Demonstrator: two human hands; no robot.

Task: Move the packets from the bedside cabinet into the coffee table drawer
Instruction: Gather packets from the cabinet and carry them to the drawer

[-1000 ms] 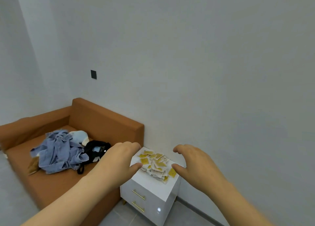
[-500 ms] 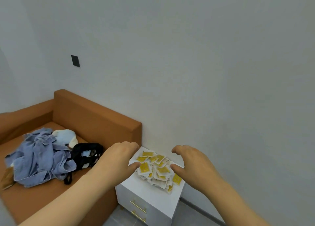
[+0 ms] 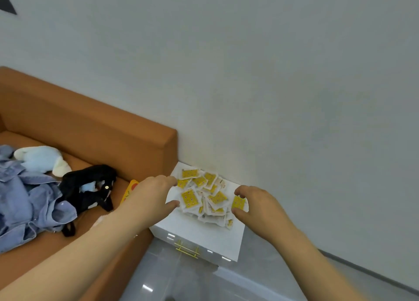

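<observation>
A pile of several small white packets with yellow faces (image 3: 204,196) lies on top of the white bedside cabinet (image 3: 204,235), against the wall. My left hand (image 3: 154,196) is at the pile's left edge, fingers and thumb spread and curved, with the thumb tip touching a packet. My right hand (image 3: 256,206) is at the pile's right edge, cupped the same way, and one yellow packet (image 3: 238,202) lies in the gap between its fingers and thumb. Neither hand has lifted anything. The coffee table and its drawer are out of view.
An orange sofa (image 3: 90,128) stands directly left of the cabinet, carrying blue clothing (image 3: 29,201), a black garment (image 3: 88,187) and a pale soft toy (image 3: 40,157). The cabinet's drawers have gold handles (image 3: 187,249). A white wall is close behind, with grey floor (image 3: 181,282) below.
The view has closed in on the cabinet and tilted. Both hands have reached forward from above the pile to its left and right edges.
</observation>
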